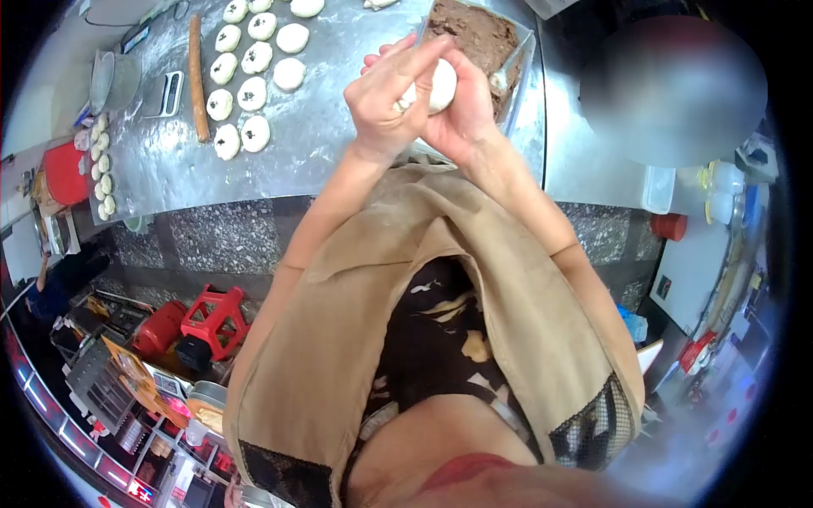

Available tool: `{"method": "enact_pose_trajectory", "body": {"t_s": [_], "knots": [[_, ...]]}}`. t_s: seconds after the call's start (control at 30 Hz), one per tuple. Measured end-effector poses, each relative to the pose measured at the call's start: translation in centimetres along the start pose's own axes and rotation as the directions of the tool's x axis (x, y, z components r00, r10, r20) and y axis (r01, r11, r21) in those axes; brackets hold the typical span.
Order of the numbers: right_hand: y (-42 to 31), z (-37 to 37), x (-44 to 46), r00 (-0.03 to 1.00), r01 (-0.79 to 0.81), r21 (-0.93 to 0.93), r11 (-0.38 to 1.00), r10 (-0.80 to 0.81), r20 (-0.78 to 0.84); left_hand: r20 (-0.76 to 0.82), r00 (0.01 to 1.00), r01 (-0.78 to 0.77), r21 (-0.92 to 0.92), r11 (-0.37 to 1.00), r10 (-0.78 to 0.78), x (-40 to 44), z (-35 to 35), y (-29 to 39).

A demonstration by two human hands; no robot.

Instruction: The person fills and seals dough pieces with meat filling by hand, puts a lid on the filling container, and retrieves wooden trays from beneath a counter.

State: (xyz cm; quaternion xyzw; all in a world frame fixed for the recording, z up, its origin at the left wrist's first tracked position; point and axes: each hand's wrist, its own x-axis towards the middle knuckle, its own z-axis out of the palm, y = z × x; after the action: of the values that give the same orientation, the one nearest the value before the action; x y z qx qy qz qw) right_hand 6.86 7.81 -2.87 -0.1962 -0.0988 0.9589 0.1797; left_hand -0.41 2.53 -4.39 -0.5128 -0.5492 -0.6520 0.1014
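Observation:
A round white dough bun sits between my two hands, above the front of the metal table near the filling tub. My right hand cups it from the right side, fingers curled around it. From the left, my left hand closes over its edge, thumb and fingers pressed against the dough. A clear tub of brown paste filling stands just behind my hands, with a pale-ended utensil in it. The underside of the bun is hidden by my palms.
Shaped buns, some with dark specks on top, stand in rows left of my hands. A wooden rolling pin and a small scale lie farther left. Small dough pieces line the table's left edge. A red stool stands below.

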Motion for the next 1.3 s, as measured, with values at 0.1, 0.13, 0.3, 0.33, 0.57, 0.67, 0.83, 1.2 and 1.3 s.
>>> {"method": "enact_pose_trajectory", "body": {"t_s": [0.1, 0.13, 0.3, 0.33, 0.57, 0.67, 0.83, 1.2, 1.3], "knots": [[1.2, -1.0, 1.7, 0.999, -0.006, -0.023, 1.000, 0.006, -0.032, 0.128, 0.987, -0.111, 0.084, 0.990, 0.100, -1.2, -1.6, -2.3], [1.8, -1.5, 2.4, 0.987, 0.028, -0.073, 0.997, -0.039, -0.156, 0.114, 0.989, -0.104, 0.107, 0.989, 0.092, -1.6, -1.9, -2.2], [6.1, -1.8, 5.6, 0.962, 0.064, -0.363, 0.930, -0.155, -0.225, 0.087, 0.823, 0.566, -0.220, 0.795, -0.562, -4.9, -4.9, -4.5], [7.6, -2.4, 6.6, 0.958, 0.094, -0.532, 0.841, -0.222, -0.181, -0.015, 0.777, 0.615, -0.195, 0.764, -0.630, -5.6, -5.4, -4.8], [16.3, -5.8, 16.5, 0.982, 0.164, -0.976, 0.143, -0.119, 0.148, -0.273, 0.584, 0.743, -0.201, 0.638, -0.765, -11.1, -12.8, -9.5], [19.0, -10.1, 20.5, 0.731, 0.641, -0.552, -0.533, 0.205, 0.651, -0.541, 0.430, 0.817, -0.108, 0.566, -0.723, -13.9, -16.5, -11.9], [20.0, -12.2, 22.6, 0.566, 0.718, -0.290, -0.632, 0.290, 0.771, -0.610, 0.349, 0.795, -0.210, 0.569, -0.711, -9.4, -16.4, -12.3], [1.3, -6.6, 11.2, 0.979, 0.204, -0.923, -0.327, 0.068, 0.192, 0.091, 0.711, 0.526, 0.589, 0.613, -0.697, 3.8, 1.9, -36.9], [-3.5, -7.7, 6.7, 0.964, -0.001, -0.987, -0.162, -0.263, 0.042, 0.125, 0.604, 0.450, 0.762, 0.466, -0.787, 4.3, 4.8, -37.5]]}}
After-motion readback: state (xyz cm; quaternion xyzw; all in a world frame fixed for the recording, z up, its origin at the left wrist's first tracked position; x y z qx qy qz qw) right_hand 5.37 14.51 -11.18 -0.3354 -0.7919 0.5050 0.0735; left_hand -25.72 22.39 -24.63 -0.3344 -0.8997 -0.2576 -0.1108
